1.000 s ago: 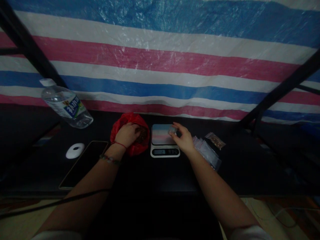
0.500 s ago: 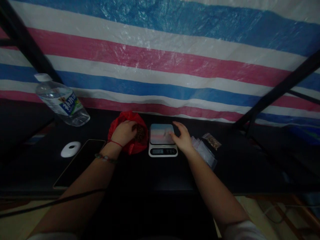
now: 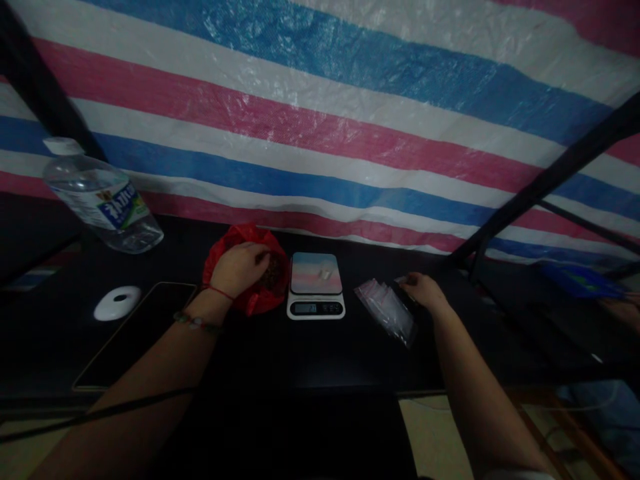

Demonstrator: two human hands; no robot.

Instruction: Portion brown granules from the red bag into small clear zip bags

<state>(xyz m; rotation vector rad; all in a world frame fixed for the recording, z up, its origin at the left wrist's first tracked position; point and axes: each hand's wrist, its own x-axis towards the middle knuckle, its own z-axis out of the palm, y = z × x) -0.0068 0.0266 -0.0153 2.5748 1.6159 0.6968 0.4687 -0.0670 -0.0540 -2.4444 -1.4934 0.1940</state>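
My left hand (image 3: 241,268) rests in the open red plastic bag (image 3: 265,303), its fingers curled over small brown grains (image 3: 273,272); the fingertips are partly hidden. My right hand (image 3: 421,291) is closed on a small clear bag (image 3: 401,281), mostly covered by the fingers. Between my hands stands a white digital kitchen scale (image 3: 316,307) with a lit display. A small pale, shiny spot or object (image 3: 326,273) shows on its reflective plate. Close by my right hand lies a stack of clear zip bags (image 3: 389,312).
A large plastic bottle (image 3: 107,197) stands tilted in view at the back left. A white oval object (image 3: 117,303) and a dark phone or tablet (image 3: 137,333) lie on the left. Black frame bars (image 3: 530,193) slant down on the right. Another person's hand (image 3: 623,310) appears beside a blue object (image 3: 583,279).
My right hand has left the scale plate and moved right to the small clear bag, closing on it. My left hand remains in the red bag. The view has shifted slightly right.
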